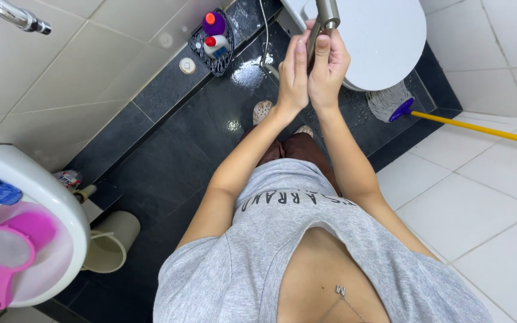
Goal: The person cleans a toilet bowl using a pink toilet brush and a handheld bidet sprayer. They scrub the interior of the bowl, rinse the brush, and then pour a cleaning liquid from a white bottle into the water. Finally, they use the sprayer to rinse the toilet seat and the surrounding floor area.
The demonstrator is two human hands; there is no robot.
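we are looking down at our own two hands raised in the upper middle of the frame, over the dark wet floor (pixel 169 155). between them is a metal spray handle (pixel 324 18), a slim steel-coloured piece whose long axis runs nearly straight up and down in the picture, its upper end at the top edge and its lower part hidden between our palms. our right hand (pixel 330 66) is closed around it, fingers curled over the front so that the fingertips show on the near side. our left hand (pixel 293 75) lies flat against it from the left, fingers straight and pressed close to the right hand rather than curled, so we read it as touching and steadying more than gripping; whether its thumb hooks behind we cannot tell. the right hand is the one nearer the handle's upper end. a thin hose (pixel 263 36) hangs just left of the hands. just behind and to the right of the hands sits the white toilet lid (pixel 384 42). a mop (pixel 393 101) with a yellow stick lies at the right. bottles in a dark tray (pixel 215 33) stand at upper left, and a white sink (pixel 49 197) with a pink strainer (pixel 7 251) fills the lower left.
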